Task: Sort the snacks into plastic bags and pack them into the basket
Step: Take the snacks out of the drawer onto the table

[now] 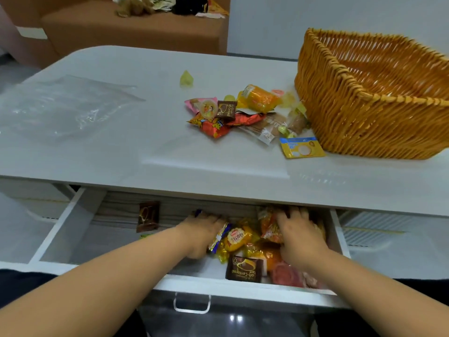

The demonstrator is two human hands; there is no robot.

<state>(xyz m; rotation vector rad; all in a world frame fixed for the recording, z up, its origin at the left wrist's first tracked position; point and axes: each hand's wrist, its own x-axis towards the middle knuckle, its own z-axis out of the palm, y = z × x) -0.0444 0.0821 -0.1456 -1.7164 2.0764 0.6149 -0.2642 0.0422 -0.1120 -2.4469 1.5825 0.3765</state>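
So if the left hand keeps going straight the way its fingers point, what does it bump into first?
Probably the drawer's back wall. The left hand points deeper in, with only a blue-edged wrapper at its fingertips, though the tabletop hides the depth.

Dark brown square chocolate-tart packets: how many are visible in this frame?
3. One dark brown chocolate-tart packet lies in the tabletop snack pile, one leans against the open white drawer's back, one lies at its front. Others may be hidden under snacks or hands.
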